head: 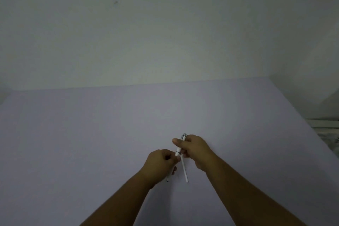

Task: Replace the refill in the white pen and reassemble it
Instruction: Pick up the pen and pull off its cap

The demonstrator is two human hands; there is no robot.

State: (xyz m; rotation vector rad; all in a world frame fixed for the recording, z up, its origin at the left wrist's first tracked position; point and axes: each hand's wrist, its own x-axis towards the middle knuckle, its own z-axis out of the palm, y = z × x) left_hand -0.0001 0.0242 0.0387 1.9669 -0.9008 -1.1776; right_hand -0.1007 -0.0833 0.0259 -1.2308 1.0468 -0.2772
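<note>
My right hand (195,147) grips the upper half of the white pen (180,145), its grey clicker end pointing away from me. A thin white refill (184,169) slants down from under that hand toward me. My left hand (161,163) closes around the pen's lower barrel (169,175), whose metal tip pokes out below the fingers. The two pen halves meet between my hands; whether they are joined is hidden by my fingers.
A pale lilac table (91,143) spreads under my hands, with its far edge against a plain white wall (146,24). The table's right edge runs diagonally, and some pale clutter (326,126) lies beyond it.
</note>
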